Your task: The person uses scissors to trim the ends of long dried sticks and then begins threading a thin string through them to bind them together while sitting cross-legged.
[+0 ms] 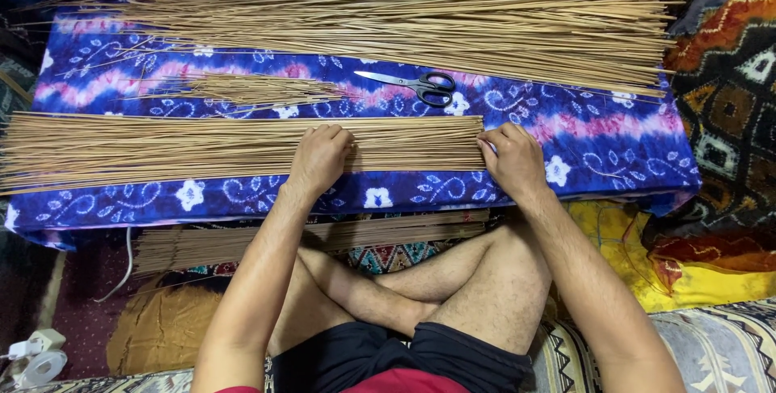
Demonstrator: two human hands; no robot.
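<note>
- At the far left we see a white plug and roll of white tape on the floor, well apart from our hands.
- A flat layer of thin tan sticks lies lengthwise along the near edge of the low table draped in blue, pink and white patterned cloth.
- Our left hand rests palm down on this layer, fingers curled loosely over the sticks (pressing on them, not closed around any).
- A small loose bunch of shorter tan sticks lies just behind, near black-handled steel scissors.
- Our right hand sits at the layer's right end, fingers bent against the stick tips; we cannot tell whether it pinches any.
- A large pile of long tan sticks spans the far edge.
</note>
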